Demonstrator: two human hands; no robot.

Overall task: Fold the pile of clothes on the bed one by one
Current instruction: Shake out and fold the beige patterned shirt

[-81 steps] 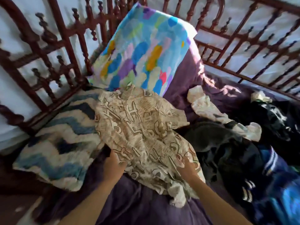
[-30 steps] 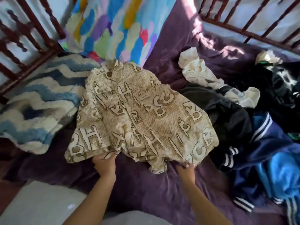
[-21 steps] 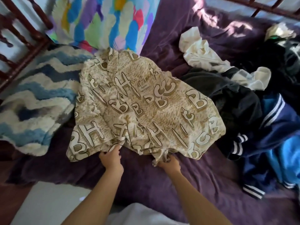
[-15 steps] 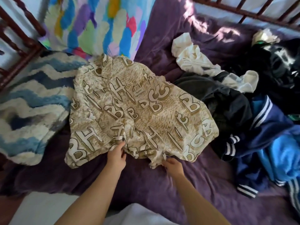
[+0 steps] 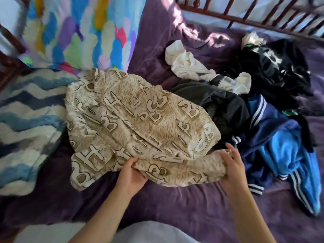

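Observation:
A beige shirt (image 5: 140,123) printed with large letters lies spread on the purple bedsheet (image 5: 175,207). Its near hem is bunched into a roll between my hands. My left hand (image 5: 130,174) grips the hem near the middle, thumb on top. My right hand (image 5: 234,165) holds the hem's right end, fingers curled round the cloth. To the right lies the pile: a dark grey garment (image 5: 219,106), a navy and blue striped jacket (image 5: 284,146), a cream garment (image 5: 198,67) and a shiny black garment (image 5: 277,67).
A blue and white zigzag pillow (image 5: 26,128) lies at the left, a multicoloured pillow (image 5: 78,32) leans behind the shirt. The dark red bed rail (image 5: 254,18) runs along the far side. Purple sheet shows in front of my arms.
My right hand moved right along the hem and now holds its right end. The hem is gathered up into a roll between both hands. The left hand kept its grip near the middle.

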